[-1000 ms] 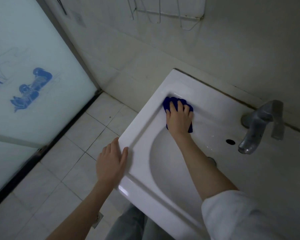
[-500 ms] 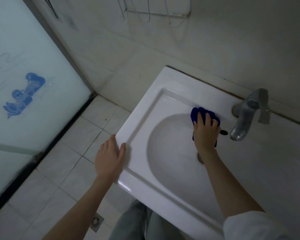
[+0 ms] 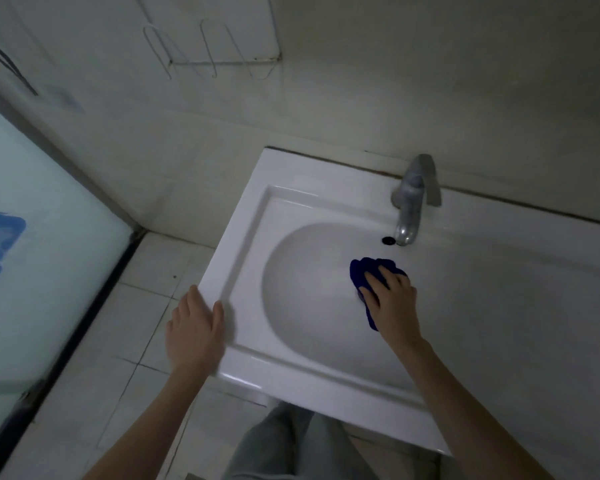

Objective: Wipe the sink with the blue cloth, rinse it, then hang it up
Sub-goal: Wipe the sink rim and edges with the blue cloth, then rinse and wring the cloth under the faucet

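A white square sink with an oval basin fills the middle of the view. The blue cloth lies bunched against the right side of the basin, below the faucet. My right hand presses down on the cloth, fingers spread over it, covering most of it. My left hand rests flat on the sink's front left corner, fingers apart, holding nothing. A metal faucet stands at the back rim, its spout over a small dark overflow hole. No water is running.
A wire rack hangs on the wall above and left of the sink. A frosted glass door with blue print stands at the left. The floor is pale tile. My legs in grey trousers are under the front rim.
My right hand has dragged the cloth from the basin's back left corner, past the faucet, down to the right side of the basin. My left hand stays on the corner.
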